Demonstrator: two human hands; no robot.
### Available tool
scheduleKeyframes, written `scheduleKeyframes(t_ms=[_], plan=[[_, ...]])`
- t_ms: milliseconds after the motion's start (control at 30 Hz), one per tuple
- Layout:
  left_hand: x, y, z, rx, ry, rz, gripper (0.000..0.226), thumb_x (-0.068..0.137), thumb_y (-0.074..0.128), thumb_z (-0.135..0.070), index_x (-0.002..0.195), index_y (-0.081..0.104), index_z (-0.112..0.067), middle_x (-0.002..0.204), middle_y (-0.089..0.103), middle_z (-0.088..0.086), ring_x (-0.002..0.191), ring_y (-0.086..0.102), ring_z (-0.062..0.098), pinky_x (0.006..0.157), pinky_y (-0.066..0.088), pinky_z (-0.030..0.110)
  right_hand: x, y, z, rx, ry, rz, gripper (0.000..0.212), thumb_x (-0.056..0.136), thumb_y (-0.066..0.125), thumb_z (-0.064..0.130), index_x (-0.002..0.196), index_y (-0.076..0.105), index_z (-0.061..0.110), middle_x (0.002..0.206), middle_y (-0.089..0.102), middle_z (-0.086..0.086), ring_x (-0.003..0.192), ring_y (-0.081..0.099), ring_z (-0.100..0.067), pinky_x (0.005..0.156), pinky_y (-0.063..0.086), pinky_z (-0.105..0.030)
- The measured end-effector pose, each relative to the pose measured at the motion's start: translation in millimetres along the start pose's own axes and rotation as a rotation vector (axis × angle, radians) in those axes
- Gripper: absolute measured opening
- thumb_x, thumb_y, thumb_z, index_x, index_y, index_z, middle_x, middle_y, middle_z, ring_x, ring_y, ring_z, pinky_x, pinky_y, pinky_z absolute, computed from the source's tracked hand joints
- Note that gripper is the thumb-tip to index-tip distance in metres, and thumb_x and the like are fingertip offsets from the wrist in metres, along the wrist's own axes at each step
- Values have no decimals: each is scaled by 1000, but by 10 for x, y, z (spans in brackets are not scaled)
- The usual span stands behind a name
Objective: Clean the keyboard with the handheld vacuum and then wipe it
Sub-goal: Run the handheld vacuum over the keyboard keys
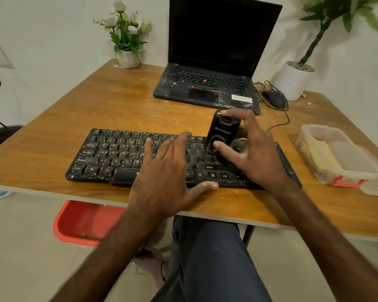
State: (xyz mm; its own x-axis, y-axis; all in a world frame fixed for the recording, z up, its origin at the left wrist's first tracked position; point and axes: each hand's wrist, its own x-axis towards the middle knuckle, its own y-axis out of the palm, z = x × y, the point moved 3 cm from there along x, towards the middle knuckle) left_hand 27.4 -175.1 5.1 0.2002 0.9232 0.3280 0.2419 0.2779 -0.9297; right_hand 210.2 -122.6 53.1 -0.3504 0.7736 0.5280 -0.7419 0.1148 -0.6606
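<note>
I pin the keyboard (109, 153) steady under my flat left hand (168, 171); right hand (255, 153) grips the vacuum (222, 134) upright just beside.

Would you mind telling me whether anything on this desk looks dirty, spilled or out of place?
Yes. The keyboard is speckled with pale crumbs, the laptop palm rest is smeared whitish, and crumbs dot the table between them. Two orange bits lie beside the white pot.
</note>
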Motion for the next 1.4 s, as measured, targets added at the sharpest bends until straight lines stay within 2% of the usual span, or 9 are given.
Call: scheduleKeyframes(t_ms=[100,300,467,667,833,967,1133,1300,1400], plan=[[-4,-4,-1,4,-4,6,115,77,22,-95,154,14,-9,158,36,7,144,38,22,119,20,63,-31,-15,23,158,70,-48,56,85,75,23,131,44,32,111,59,17,94,68,-7,68,60,-28],[-1,5,-2,22,7,15,115,78,19,-95,153,13,-8,160,33,7,145,37,22,119,20,63,-17,-23,-15,673,273,-125,52,87,71,7,130,47,25,121,63,-13,104,69,-28,72,60,-51],[-3,1,2,20,-5,17,116,77,18,-96,154,13,-9,161,32,7,145,37,22,120,18,62,-33,-35,17,580,268,-126,60,80,78,4,129,48,22,113,68,-6,90,73,-27,64,60,-43],[1,9,0,-13,8,-10,113,77,24,-96,152,12,-12,157,39,7,143,40,23,119,19,63,-57,-30,39,555,304,-122,63,78,80,5,127,47,27,107,71,-9,85,74,-28,67,60,-51],[2,3,-1,-4,0,-2,116,76,21,-96,153,14,-9,157,38,7,143,39,22,119,19,63,-38,-17,-44,755,516,-157,56,90,67,9,135,45,35,108,70,-9,92,73,-25,72,61,-45],[1,3,-2,-13,2,-8,115,77,22,-95,152,16,-9,156,39,8,142,41,23,119,18,63,-48,-26,-117,908,636,-155,52,94,61,8,132,47,40,121,65,-8,93,73,-29,78,60,-49],[4,12,-2,-17,2,-13,115,76,24,-96,152,14,-10,157,38,7,143,40,22,120,17,62,-72,-45,-79,879,567,-191,61,86,68,0,132,47,34,97,73,-3,84,74,-24,65,61,-44],[7,13,4,-13,0,-15,115,77,24,-96,153,14,-10,157,39,7,143,40,21,120,17,62,-59,-33,-5,705,398,-172,63,79,76,-1,127,48,30,122,61,-17,98,70,-31,65,60,-45],[4,12,5,-19,0,-25,113,76,25,-96,152,12,-13,156,41,7,142,41,21,119,19,63,-49,-16,75,575,307,-148,65,77,78,-1,127,47,28,124,56,-9,97,70,-25,62,61,-43]])
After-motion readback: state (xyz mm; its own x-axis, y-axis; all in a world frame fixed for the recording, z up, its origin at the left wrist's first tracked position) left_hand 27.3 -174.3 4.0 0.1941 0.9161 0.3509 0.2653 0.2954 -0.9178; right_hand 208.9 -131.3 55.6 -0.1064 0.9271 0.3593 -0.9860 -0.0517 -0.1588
